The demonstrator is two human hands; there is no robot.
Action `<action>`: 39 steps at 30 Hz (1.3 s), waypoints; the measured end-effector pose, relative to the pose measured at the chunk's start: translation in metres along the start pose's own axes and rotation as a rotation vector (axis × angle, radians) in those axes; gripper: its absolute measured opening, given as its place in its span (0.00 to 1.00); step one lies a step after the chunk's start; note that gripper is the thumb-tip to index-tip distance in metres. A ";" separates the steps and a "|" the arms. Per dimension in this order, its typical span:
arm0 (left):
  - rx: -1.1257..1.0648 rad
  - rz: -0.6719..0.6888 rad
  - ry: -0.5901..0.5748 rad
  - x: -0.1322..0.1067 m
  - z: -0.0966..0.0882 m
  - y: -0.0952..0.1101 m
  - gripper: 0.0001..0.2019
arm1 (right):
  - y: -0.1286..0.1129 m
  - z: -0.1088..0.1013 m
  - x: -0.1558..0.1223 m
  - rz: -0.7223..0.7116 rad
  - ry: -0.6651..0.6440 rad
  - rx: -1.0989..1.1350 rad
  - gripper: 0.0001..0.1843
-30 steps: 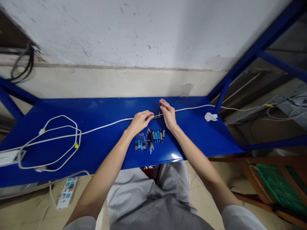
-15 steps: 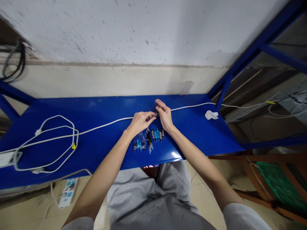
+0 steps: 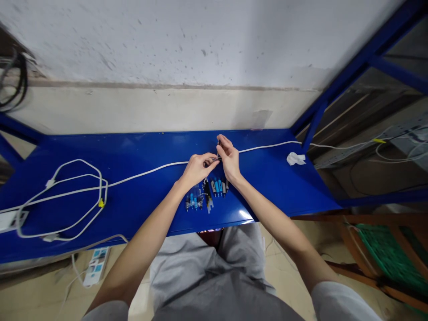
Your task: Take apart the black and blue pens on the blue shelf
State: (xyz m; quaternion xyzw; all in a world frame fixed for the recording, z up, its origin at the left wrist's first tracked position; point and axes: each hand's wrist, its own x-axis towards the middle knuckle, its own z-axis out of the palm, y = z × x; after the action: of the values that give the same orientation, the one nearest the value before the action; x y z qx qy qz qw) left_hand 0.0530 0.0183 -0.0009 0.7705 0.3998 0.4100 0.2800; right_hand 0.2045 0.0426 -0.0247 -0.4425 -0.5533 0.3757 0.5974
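Note:
My left hand [image 3: 199, 168] is closed in a pinch on a small dark slim piece, mostly hidden by the fingers. Fingers of my right hand [image 3: 229, 157] curl around another thin dark piece that stands upright, and the two hands meet above the blue shelf [image 3: 147, 154]. Just below them lie pen parts in groups: clear pen barrels with blue and dark grips [image 3: 194, 200], a bunch of thin pen refills [image 3: 208, 200], and several blue and grey pen upper halves [image 3: 219, 186]. What exactly each hand holds is too small to make out.
A white cable [image 3: 147, 173] runs along the shelf behind the hands, with a loop [image 3: 80, 161] at the left. Crumpled white tissue [image 3: 296, 158] lies at the right. Blue frame posts [image 3: 314, 125] rise at the side, and a power strip [image 3: 96, 267] is on the floor.
My left hand has shifted slightly right, closer against the right hand, and its dark piece is tilted a little differently. The pen parts on the shelf have not moved.

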 end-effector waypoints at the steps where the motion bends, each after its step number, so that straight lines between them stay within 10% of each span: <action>1: -0.055 -0.025 0.004 0.000 0.000 0.002 0.10 | -0.001 0.001 0.000 -0.003 0.001 0.019 0.36; 11: -0.309 -0.154 0.065 0.006 0.001 0.000 0.15 | -0.023 -0.001 0.000 -0.034 -0.015 0.053 0.52; 19: 0.202 -0.010 0.203 0.005 -0.012 -0.019 0.08 | -0.022 -0.003 -0.001 -0.046 -0.029 0.019 0.22; 32: 0.608 0.156 -0.032 -0.005 -0.019 -0.005 0.15 | -0.033 -0.012 -0.004 0.076 -0.247 -0.144 0.31; 39: 0.454 0.059 0.129 -0.002 -0.026 -0.015 0.14 | -0.058 -0.018 -0.030 0.073 -0.225 -0.221 0.21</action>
State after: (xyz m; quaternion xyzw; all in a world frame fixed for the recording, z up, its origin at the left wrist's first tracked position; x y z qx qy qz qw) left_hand 0.0246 0.0272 0.0000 0.7974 0.4759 0.3658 0.0612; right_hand 0.2167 -0.0069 0.0198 -0.4807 -0.6383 0.3812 0.4650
